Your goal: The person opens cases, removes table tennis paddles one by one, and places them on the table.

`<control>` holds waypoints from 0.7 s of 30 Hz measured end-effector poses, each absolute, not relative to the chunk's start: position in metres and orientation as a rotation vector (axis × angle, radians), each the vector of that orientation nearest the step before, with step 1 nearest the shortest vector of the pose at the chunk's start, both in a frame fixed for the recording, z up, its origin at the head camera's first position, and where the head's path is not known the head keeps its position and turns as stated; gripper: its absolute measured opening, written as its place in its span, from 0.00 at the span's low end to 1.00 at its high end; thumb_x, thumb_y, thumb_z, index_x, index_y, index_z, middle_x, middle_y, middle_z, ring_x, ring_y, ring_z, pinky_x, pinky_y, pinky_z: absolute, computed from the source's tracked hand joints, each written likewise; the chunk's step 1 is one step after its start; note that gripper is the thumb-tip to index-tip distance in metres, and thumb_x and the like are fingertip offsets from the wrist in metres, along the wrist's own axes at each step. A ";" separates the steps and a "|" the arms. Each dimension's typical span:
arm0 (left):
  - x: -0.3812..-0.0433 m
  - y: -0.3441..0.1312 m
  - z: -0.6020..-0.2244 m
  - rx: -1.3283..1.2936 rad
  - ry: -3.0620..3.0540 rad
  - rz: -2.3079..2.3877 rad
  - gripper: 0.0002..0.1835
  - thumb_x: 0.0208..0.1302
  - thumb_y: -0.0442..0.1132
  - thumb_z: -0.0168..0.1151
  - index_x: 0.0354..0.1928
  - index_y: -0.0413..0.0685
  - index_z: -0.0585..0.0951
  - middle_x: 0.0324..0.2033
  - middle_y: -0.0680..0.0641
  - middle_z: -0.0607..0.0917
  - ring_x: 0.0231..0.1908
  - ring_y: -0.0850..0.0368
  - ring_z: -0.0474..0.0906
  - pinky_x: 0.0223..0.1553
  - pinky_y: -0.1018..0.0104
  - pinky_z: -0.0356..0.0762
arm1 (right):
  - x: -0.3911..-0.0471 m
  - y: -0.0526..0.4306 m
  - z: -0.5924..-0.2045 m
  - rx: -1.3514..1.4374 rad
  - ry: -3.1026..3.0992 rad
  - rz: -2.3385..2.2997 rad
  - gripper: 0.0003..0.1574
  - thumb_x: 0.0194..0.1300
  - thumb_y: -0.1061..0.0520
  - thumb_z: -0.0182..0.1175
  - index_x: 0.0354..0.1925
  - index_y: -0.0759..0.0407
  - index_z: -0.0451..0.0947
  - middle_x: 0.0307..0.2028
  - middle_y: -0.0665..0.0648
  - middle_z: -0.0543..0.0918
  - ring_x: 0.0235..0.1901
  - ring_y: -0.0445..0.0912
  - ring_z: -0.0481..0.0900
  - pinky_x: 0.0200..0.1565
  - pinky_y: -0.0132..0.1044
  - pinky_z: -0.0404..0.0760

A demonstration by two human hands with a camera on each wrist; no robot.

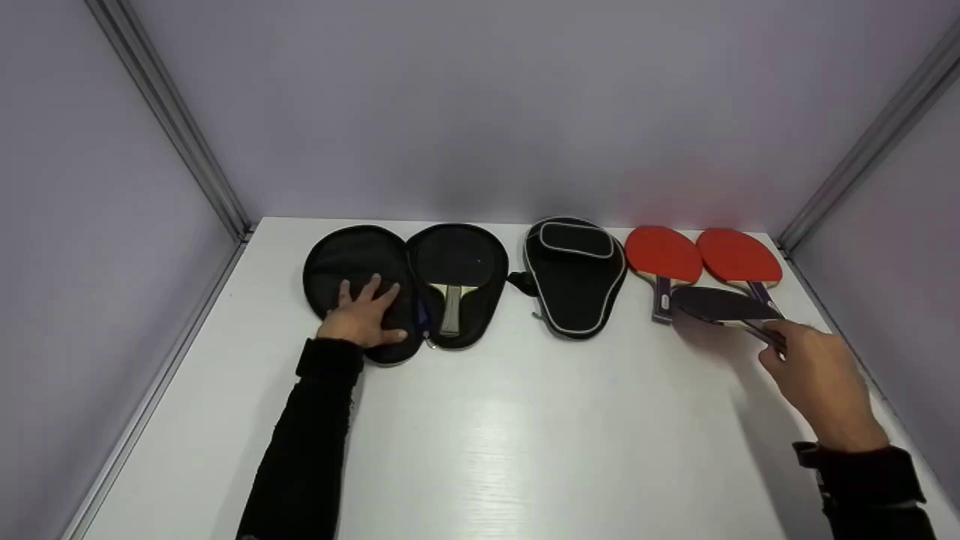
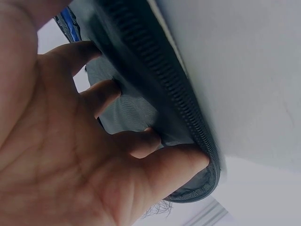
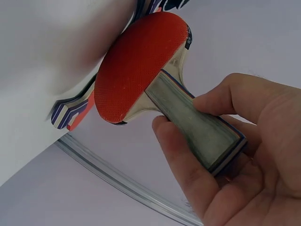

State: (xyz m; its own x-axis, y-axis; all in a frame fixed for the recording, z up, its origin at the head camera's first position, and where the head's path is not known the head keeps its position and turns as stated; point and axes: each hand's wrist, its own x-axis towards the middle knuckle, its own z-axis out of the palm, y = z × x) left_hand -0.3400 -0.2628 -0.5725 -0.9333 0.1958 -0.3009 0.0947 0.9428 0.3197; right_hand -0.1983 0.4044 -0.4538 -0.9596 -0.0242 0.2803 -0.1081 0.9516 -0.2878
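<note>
My left hand (image 1: 360,321) rests with spread fingers on the flap of an unzipped black paddle case (image 1: 352,255). In the left wrist view, fingertips press into the case's fabric (image 2: 136,113) beside its zipper. The case's other half holds a table tennis paddle (image 1: 454,259), black side up with a pale handle. On the right, my right hand (image 1: 817,375) grips another table tennis paddle (image 1: 712,304) by its handle, thumb on one face and fingers beneath. Its upper side is black; its red underside (image 3: 141,70) shows in the right wrist view, tilted near the tabletop.
A closed black case with white piping (image 1: 574,296) lies mid-table near the back edge. Right of it, two red paddles (image 1: 664,255) lie side by side, handles toward me. Grey panels (image 1: 480,112) with metal corner posts (image 1: 176,120) enclose the white table (image 1: 480,435).
</note>
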 end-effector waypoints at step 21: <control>-0.336 -0.260 -0.564 0.209 2.744 0.440 0.55 0.82 0.66 0.72 0.98 0.66 0.52 0.98 0.40 0.40 0.92 0.12 0.26 0.82 0.05 0.55 | -0.211 0.418 -0.484 0.169 -3.253 0.421 0.08 0.67 0.71 0.66 0.38 0.65 0.75 0.33 0.64 0.80 0.35 0.58 0.79 0.36 0.53 0.82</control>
